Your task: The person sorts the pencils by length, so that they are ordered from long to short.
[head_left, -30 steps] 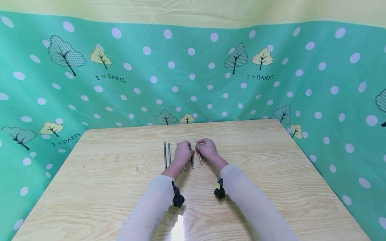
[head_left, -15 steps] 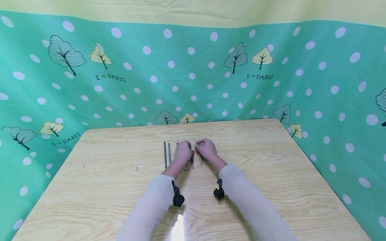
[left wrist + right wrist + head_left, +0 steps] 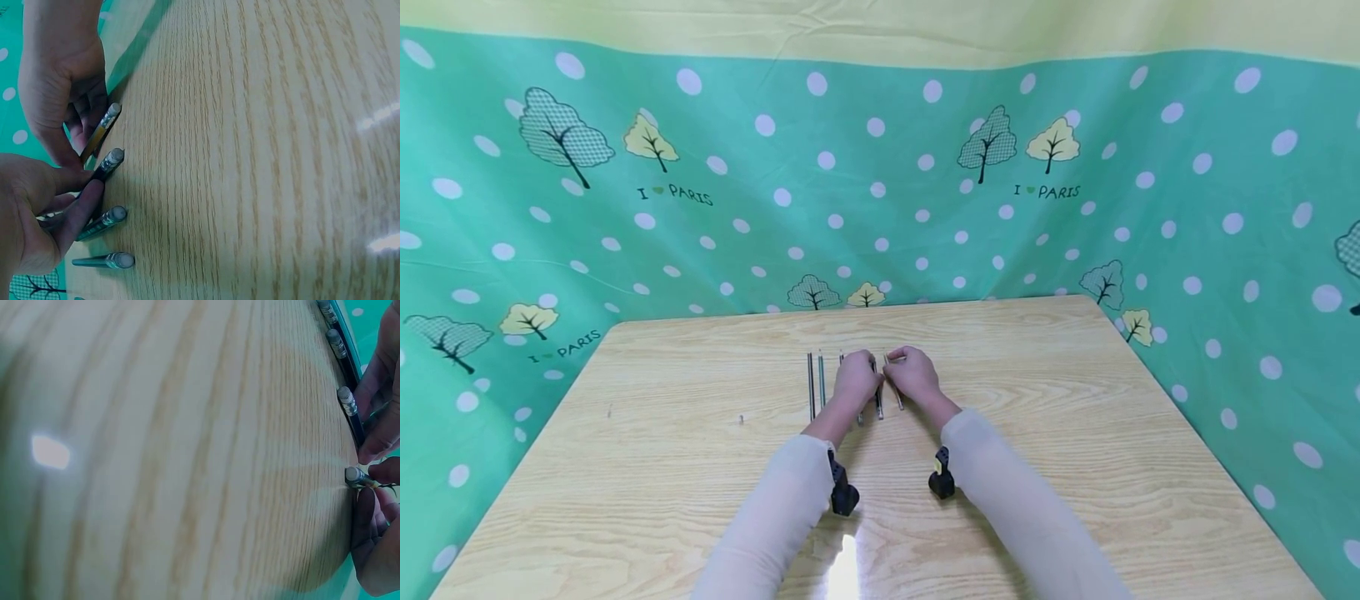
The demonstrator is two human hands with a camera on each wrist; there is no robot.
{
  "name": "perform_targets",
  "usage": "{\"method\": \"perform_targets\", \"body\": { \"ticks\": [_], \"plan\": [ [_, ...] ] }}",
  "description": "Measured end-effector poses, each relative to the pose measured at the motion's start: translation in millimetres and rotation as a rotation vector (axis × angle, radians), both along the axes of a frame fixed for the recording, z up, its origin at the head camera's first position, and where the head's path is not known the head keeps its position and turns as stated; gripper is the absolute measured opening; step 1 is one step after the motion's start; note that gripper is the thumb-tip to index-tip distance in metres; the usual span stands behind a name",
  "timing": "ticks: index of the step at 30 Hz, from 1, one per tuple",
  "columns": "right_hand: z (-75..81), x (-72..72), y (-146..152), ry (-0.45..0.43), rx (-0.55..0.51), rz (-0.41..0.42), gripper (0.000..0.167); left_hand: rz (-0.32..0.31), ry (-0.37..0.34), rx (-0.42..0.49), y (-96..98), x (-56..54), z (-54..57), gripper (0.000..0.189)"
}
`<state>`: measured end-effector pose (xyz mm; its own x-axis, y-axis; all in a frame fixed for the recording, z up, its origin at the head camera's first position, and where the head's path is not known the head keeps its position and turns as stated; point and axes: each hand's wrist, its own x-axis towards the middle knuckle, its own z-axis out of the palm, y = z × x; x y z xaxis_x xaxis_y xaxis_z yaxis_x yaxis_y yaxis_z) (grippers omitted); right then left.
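Several pencils with eraser ends toward me lie side by side on the wooden table. My left hand [image 3: 856, 379] pinches a dark pencil [image 3: 111, 161] between thumb and fingers, its eraser end pointing out. Just to the right, my right hand [image 3: 913, 375] pinches a yellow pencil [image 3: 99, 134] near the table, its eraser end [image 3: 356, 475] poking out between the fingertips in the right wrist view. The fingertips of both hands are close together. Left of them lie a black pencil [image 3: 811, 387] and a teal pencil [image 3: 822, 379]. Another pencil [image 3: 106, 220] is partly hidden beneath my left hand.
A small pale bit [image 3: 741, 419] lies on the wooden table [image 3: 685, 483] to the left. Green polka-dot cloth [image 3: 880, 175] hangs behind the table and along its sides. Each wrist carries a black camera, such as the left wrist camera [image 3: 844, 497].
My right hand has shifted slightly left toward the left hand, and the far end of the yellow pencil leans a little further left. My left hand stays nearly still.
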<state>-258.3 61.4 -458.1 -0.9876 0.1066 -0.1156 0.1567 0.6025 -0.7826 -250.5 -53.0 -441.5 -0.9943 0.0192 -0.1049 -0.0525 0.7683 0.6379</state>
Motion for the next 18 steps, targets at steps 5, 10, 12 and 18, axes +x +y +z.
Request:
{"method": "perform_targets", "body": {
  "ticks": [5, 10, 12, 18],
  "plan": [
    [0.2, 0.6, -0.7, 0.009, 0.009, 0.006, 0.025, -0.001, -0.001, 0.005, -0.9, 0.2, -0.9, 0.035],
    [-0.5, 0.6, -1.3, 0.012, 0.016, 0.01, 0.025, 0.003, 0.013, -0.014, -1.0, 0.9, -2.3, 0.034],
    [-0.7, 0.7, -1.4, 0.009, 0.016, 0.011, 0.026, 0.004, 0.026, -0.025, -0.9, 1.1, -2.8, 0.033],
    [0.5, 1.1, -2.1, 0.009, 0.028, 0.003, 0.026, 0.003, 0.035, -0.019, -0.8, 1.3, -3.4, 0.032]
  ]
}}
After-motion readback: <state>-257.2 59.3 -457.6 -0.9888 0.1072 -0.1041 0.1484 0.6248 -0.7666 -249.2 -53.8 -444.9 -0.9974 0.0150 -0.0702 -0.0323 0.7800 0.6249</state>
